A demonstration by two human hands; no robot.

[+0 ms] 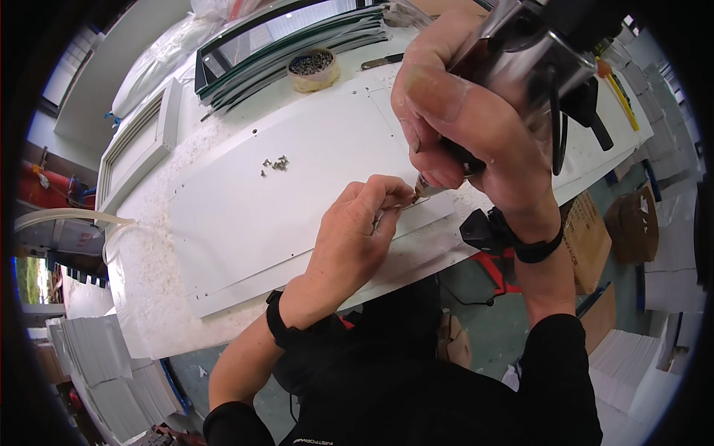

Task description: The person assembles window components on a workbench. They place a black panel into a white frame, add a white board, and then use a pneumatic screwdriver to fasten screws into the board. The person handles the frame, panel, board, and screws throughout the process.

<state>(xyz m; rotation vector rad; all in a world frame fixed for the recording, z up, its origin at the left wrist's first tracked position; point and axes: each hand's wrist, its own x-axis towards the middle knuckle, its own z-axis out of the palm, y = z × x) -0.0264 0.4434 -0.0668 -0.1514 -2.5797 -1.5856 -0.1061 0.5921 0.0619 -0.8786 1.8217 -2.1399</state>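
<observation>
My right hand [476,111] is wrapped round a silver-and-black power screwdriver [547,63], held tip-down close to the camera. The tip reaches the near edge of a flat white panel [245,215] on the table. Right beside that tip, the thumb and fingers of my left hand [357,223] are pinched together over the panel edge. Something small and greyish shows between these fingers, too small to name. A little pile of loose screws [279,163] lies on the panel, left of my left hand. Small dark holes dot the panel near its edges.
Toward the back stands a round tub of screws [312,68], beside dark green-edged strips [297,52] and a utility knife [381,62]. A white frame [141,145] lies at the left, near a pale hose [74,215]. Cardboard boxes [587,241] stand off the table's right side.
</observation>
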